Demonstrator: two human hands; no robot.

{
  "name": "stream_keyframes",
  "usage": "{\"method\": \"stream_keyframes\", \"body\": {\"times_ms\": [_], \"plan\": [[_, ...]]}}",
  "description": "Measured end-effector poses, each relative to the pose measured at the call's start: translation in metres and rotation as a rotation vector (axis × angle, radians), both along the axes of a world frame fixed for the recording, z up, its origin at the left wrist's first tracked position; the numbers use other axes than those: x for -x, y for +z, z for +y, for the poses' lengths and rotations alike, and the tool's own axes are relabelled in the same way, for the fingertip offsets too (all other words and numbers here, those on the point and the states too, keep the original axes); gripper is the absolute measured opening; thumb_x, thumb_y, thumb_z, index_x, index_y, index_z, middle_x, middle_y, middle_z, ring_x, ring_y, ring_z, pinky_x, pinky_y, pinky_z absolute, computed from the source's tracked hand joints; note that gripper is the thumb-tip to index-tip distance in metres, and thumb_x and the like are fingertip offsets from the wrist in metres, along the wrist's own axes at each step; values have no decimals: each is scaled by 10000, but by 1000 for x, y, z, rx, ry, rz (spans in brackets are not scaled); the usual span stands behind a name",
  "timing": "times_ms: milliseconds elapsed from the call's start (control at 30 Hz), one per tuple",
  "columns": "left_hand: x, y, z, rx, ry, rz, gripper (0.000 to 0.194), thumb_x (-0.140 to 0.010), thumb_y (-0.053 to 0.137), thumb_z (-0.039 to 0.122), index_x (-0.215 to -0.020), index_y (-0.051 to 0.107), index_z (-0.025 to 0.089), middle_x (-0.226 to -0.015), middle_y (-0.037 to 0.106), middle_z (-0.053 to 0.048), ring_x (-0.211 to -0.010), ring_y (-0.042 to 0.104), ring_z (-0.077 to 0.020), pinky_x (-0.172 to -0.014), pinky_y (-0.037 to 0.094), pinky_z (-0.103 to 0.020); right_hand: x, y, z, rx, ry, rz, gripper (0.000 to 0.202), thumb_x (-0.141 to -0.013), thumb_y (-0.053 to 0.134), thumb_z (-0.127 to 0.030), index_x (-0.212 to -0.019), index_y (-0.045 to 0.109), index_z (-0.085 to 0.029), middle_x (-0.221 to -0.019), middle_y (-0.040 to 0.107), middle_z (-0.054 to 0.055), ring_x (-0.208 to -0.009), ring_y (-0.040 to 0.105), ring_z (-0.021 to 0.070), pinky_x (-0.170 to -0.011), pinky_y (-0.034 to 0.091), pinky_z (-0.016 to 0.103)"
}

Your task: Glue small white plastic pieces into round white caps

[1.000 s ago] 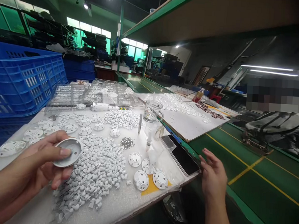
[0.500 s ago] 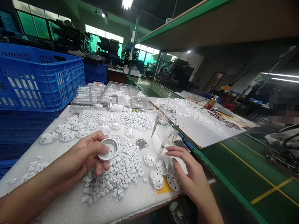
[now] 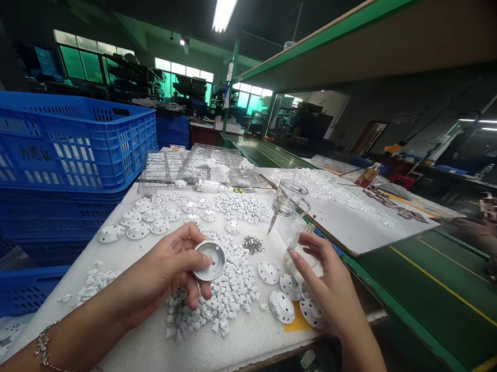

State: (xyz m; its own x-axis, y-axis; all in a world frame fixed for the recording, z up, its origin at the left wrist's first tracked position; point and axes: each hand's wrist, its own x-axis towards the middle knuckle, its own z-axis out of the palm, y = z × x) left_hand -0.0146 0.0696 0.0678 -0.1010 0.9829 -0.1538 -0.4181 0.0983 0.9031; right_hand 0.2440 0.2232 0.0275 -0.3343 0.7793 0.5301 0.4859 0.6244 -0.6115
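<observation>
Though shallow, a round, rimmed disc [image 3: 217,260] — pale.

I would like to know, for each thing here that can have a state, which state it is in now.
left hand: closed on the dished disc
dished disc: held, hollow side showing
right hand: fingers at the syringe, grip unclear
syringe: tip pointing down
glass mug: upright
top blue crate: open on top, stacked
ceiling light: lit
</observation>
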Motion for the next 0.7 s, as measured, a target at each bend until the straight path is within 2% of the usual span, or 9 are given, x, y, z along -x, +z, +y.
{"method": "stream_keyframes", "body": {"times_ms": [200,267,367,467,567,633,700], "plan": [[2,0,1,52,4,-33,243,-758,669,166,-837,445,215,-560,631,33,-388,597,-113,-326,430,-129,5,-5,7,25,3,12,452,-824,662,-553,-1143,622,-235,-1122,688,90,-1032,658,278,-883,533,413],[2,0,2,55,6,-35,244,-758,669,166,-835,443,216,-560,632,31,-408,610,-117,-326,419,-119,4,-6,10,26,-25,63,450,-856,620,-567,-1158,615,-234,-1132,683,90,-1035,658,263,-886,533,397],[3,0,3,63,8,-25,248,-759,677,173,-840,447,217,-576,644,23,-446,630,-127,-338,440,-127,0,-3,23,-16,-179,172,465,-901,542,-586,-1182,583,-217,-1087,660,93,-963,645,227,-842,526,374],[2,1,2,72,5,-13,256,-753,682,180,-849,449,217,-571,643,22,-435,621,-126,-343,453,-139,-6,4,48,-45,-322,179,561,-795,656,-605,-1162,589,-186,-882,622,56,-741,576,197,-692,485,355],[0,3,1,85,12,-8,265,-738,690,183,-849,451,213,-573,636,29,-408,601,-112,-334,442,-134,-9,9,74,-20,-307,111,507,-694,737,-572,-1016,682,-185,-771,615,33,-650,537,185,-638,440,346],[0,3,0,87,16,-4,274,-730,693,184,-854,451,211,-564,628,33,-404,599,-112,-332,442,-134,-9,11,85,-18,-278,103,391,-674,742,-547,-836,720,-192,-732,632,41,-655,553,199,-653,444,360],[1,2,0,85,16,-6,285,-728,696,186,-858,444,212,-554,624,33,-412,607,-117,-333,445,-132,-7,13,87,-52,-273,150,347,-696,724,-538,-748,723,-195,-734,650,54,-679,575,219,-682,459,383]]}}
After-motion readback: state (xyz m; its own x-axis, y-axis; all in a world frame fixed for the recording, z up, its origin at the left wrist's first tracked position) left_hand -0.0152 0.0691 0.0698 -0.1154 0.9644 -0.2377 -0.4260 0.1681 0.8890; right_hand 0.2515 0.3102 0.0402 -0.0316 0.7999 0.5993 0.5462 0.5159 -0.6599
